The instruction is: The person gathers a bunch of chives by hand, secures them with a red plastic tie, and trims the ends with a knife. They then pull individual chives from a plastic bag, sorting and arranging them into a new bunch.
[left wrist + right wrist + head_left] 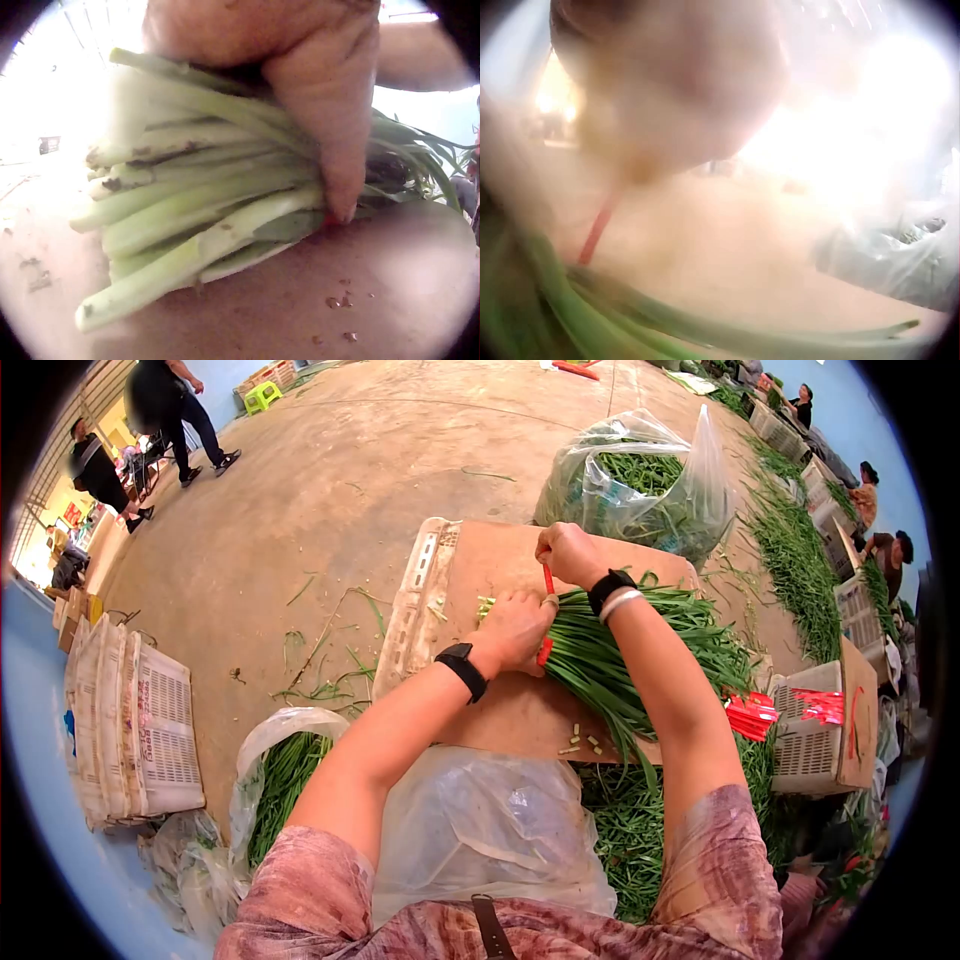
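Note:
A bunch of long leafy greens (610, 645) lies on a brown board (490, 715), pale cut ends to the left. My left hand (515, 630) grips it near those ends. In the left wrist view, its thumb (341, 165) presses down over the side of the pale stalks (210, 176). A red tie strip (548, 579) rises from the bunch, and its upper end is pinched in my right hand (572, 555). More red shows under the left hand. The right wrist view is blurred, with the red strip (598, 229) below the right hand (682, 90).
Beyond the board stands a clear plastic bag (705, 490) of greens. A pile of red strips (750, 715) lies at the right, near a white crate (805, 745). Stacked crates (150, 730) stand left. Cut stem bits (575, 740) lie on the board. People appear at both far sides.

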A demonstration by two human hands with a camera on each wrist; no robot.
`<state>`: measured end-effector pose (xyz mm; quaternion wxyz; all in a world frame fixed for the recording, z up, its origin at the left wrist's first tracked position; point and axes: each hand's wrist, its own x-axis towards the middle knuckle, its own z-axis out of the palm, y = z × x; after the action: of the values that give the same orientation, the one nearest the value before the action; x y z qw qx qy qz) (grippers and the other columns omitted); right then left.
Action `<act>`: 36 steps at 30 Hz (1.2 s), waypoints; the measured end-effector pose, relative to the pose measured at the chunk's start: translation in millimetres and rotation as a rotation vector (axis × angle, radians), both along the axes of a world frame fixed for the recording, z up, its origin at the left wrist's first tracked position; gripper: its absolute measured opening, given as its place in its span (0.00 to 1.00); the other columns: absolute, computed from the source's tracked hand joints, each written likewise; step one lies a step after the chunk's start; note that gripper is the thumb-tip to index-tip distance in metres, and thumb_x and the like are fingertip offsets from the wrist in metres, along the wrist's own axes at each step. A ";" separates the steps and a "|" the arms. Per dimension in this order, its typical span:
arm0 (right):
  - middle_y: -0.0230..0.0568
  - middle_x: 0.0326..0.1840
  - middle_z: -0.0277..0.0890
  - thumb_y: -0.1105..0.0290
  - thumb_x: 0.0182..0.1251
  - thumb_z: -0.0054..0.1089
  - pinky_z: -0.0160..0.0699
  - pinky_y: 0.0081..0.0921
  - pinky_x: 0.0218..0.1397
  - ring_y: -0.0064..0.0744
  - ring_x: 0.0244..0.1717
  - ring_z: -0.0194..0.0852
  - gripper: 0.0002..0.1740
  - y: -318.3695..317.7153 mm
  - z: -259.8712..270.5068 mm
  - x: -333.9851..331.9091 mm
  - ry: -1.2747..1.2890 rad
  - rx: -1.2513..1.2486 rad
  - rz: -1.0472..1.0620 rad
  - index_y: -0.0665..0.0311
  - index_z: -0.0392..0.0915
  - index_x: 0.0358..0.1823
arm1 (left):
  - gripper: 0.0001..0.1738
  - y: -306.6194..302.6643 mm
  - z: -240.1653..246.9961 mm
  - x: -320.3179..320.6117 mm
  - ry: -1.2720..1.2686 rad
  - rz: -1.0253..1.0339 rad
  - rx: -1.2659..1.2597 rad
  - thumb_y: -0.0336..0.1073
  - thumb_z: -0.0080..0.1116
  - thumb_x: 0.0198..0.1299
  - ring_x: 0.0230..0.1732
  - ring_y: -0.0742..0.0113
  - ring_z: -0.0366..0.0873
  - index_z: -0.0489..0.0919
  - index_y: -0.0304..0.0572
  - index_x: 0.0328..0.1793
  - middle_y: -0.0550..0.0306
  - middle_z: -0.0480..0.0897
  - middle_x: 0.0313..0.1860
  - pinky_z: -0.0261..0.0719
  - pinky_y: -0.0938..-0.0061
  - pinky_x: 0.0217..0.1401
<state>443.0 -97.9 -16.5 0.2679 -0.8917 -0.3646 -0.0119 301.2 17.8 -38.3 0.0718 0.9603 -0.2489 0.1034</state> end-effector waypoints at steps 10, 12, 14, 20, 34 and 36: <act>0.61 0.25 0.71 0.72 0.53 0.55 0.71 0.42 0.31 0.60 0.28 0.73 0.07 -35.6 16.0 -71.1 -0.036 0.184 0.114 0.68 0.77 0.23 | 0.21 -5.5 -6.9 -21.4 0.007 0.041 -0.578 0.40 0.63 0.43 0.39 0.39 0.74 0.73 0.37 0.41 0.37 0.77 0.36 0.74 0.57 0.41; 0.61 0.25 0.72 0.74 0.52 0.57 0.71 0.43 0.31 0.60 0.29 0.73 0.05 -32.0 16.5 -73.3 -0.101 0.235 0.180 0.68 0.76 0.23 | 0.33 -4.0 -47.2 -1.6 -0.092 0.104 -0.528 0.43 0.67 0.44 0.42 0.41 0.75 0.69 0.33 0.55 0.37 0.76 0.38 0.74 0.60 0.45; 0.58 0.26 0.75 0.75 0.53 0.60 0.74 0.41 0.33 0.57 0.31 0.76 0.03 -31.9 9.6 -70.8 -0.026 0.198 0.112 0.67 0.78 0.24 | 0.49 6.9 -35.9 2.0 -0.228 0.088 -0.371 0.46 0.74 0.34 0.48 0.45 0.76 0.64 0.29 0.61 0.38 0.78 0.42 0.72 0.58 0.56; 0.53 0.26 0.79 0.81 0.50 0.63 0.77 0.31 0.34 0.44 0.29 0.81 0.02 -39.7 4.3 -79.0 0.051 0.218 0.160 0.71 0.80 0.27 | 0.51 -0.7 7.1 -8.3 0.150 0.100 -0.139 0.47 0.77 0.24 0.53 0.45 0.75 0.66 0.33 0.58 0.42 0.79 0.46 0.68 0.56 0.64; 0.48 0.22 0.79 0.80 0.52 0.60 0.76 0.28 0.31 0.36 0.25 0.80 0.02 -38.1 27.8 -102.5 0.314 0.361 0.057 0.71 0.80 0.26 | 0.29 -5.6 -15.6 -46.2 -0.167 0.100 -0.278 0.44 0.66 0.37 0.43 0.51 0.75 0.70 0.36 0.45 0.49 0.77 0.38 0.70 0.63 0.48; 0.50 0.23 0.79 0.79 0.52 0.60 0.77 0.31 0.31 0.41 0.25 0.80 0.02 -37.4 17.1 -106.1 0.176 0.349 0.131 0.71 0.80 0.25 | 0.36 -3.7 -22.5 -46.8 -0.154 0.108 -0.281 0.47 0.71 0.32 0.46 0.54 0.75 0.71 0.38 0.48 0.50 0.77 0.42 0.69 0.64 0.49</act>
<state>336.9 -135.3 0.6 0.4496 -0.8037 -0.3893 0.0206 254.4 14.1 -60.8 0.1803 0.9421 -0.1849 0.2140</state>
